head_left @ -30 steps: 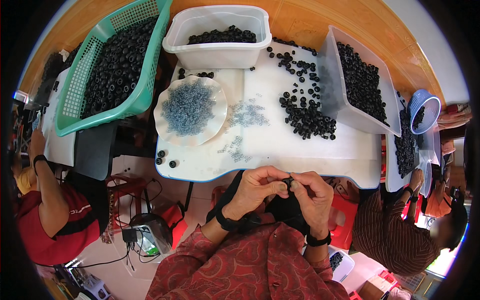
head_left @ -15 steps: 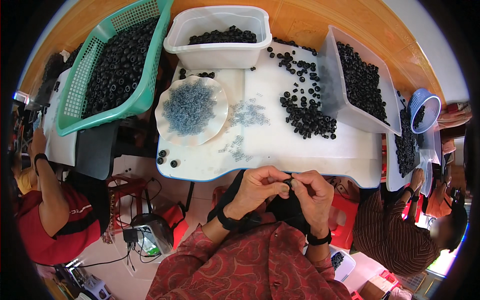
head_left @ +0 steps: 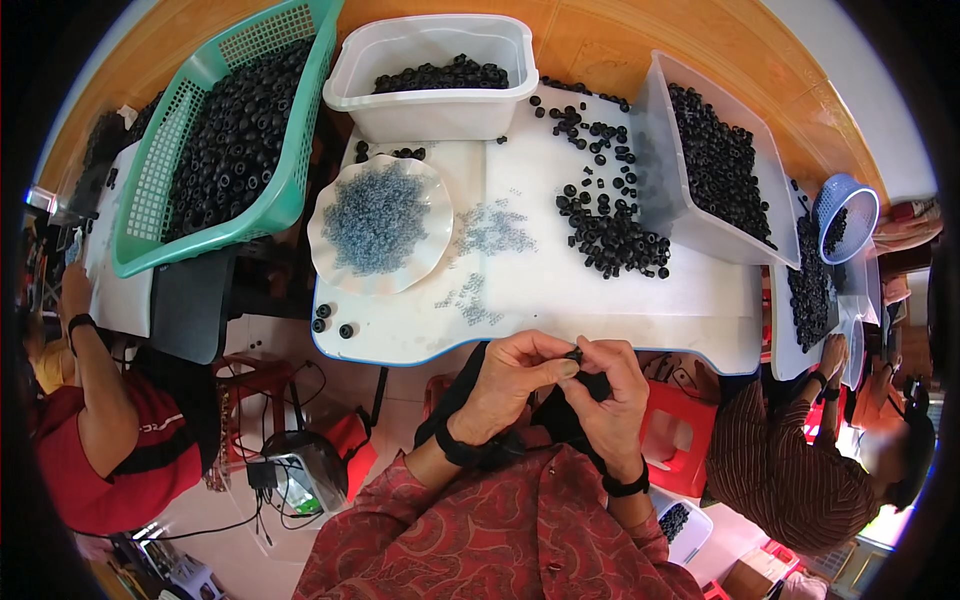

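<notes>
In front of the table's near edge, my two hands meet fingertip to fingertip. My left hand (head_left: pixel 518 378) pinches a small round black part (head_left: pixel 574 355) between thumb and forefinger. My right hand (head_left: pixel 612 395) is curled beside it, its forefinger close to the part; anything in its own pinch is too small to make out. Beyond my hands, small clear rings (head_left: pixel 470 300) lie scattered on the white table (head_left: pixel 600 320). A pile of similar black parts (head_left: pixel 620 245) lies farther right. To the left, a white scalloped plate (head_left: pixel 325 260) holds many clear rings (head_left: pixel 375 220).
A green basket (head_left: pixel 290 205), a white tub (head_left: pixel 430 122) and a translucent bin (head_left: pixel 665 190) hold black parts. Loose black parts (head_left: pixel 346 330) lie near the table's left corner. A red stool (head_left: pixel 675 440) stands at my right. Other people sit on both sides.
My right hand has shifted slightly left and down, and its thumb has drawn away from the black part. My left hand stays nearly in place, still pinching.
</notes>
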Demonstrator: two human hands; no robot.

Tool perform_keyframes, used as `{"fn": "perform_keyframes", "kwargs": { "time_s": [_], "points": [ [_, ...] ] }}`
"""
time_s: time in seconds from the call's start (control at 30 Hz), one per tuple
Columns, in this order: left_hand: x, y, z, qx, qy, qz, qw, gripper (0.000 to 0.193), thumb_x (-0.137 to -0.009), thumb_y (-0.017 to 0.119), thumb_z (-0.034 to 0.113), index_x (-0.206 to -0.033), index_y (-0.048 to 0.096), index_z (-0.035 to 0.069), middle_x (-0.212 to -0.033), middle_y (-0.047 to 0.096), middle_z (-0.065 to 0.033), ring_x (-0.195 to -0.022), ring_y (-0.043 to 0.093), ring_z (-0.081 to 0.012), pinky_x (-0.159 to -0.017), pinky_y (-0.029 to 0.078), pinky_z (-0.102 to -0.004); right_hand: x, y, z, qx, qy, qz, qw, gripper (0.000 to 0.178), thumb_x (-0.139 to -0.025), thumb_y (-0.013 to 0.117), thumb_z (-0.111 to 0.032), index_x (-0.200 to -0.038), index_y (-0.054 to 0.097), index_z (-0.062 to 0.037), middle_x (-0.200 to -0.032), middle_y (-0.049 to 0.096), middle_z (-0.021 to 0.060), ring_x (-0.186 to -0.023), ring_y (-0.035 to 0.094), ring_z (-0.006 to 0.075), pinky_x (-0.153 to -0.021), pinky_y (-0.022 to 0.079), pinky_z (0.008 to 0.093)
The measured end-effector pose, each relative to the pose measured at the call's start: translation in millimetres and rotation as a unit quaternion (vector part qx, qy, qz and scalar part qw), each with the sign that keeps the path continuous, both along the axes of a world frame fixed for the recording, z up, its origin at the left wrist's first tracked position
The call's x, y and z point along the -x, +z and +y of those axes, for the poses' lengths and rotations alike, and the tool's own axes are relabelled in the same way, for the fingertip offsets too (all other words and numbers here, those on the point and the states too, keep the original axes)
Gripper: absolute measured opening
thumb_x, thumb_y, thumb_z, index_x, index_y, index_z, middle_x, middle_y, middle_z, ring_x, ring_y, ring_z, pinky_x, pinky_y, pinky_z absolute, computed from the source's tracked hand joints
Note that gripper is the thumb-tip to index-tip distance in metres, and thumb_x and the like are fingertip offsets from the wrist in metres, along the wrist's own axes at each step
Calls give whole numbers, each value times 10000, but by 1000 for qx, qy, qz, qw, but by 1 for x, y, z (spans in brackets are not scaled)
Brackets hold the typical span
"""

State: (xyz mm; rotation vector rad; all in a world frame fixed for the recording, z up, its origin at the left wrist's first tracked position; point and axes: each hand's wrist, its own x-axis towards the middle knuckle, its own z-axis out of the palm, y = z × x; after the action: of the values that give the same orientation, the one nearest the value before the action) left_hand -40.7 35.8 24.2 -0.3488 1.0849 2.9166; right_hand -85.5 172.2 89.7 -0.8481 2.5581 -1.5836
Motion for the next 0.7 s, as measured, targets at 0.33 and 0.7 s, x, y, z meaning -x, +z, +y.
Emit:
{"fn": "perform_keyframes", "kwargs": {
  "time_s": [0.33,0.7],
  "points": [
    [-1,8,3,-34,-5,-45,998,164,-868,673,-57,-1027,681,-17,-969,696,-94,-890,665,-147,-814,552,-279,0,-17,0,-21,-37,79,996,408,-704,761,97,-1084,679,-28,-972,617,116,-825,642,227,-712,530,298],
    [0,10,6,-4,5,-44,999,180,-860,688,-54,-1037,678,-24,-940,690,-72,-796,623,-100,-703,504,-233,4,-16,0,-29,-27,120,992,341,-689,760,100,-1002,687,-14,-926,639,127,-802,648,244,-688,532,305]
  ]
}}
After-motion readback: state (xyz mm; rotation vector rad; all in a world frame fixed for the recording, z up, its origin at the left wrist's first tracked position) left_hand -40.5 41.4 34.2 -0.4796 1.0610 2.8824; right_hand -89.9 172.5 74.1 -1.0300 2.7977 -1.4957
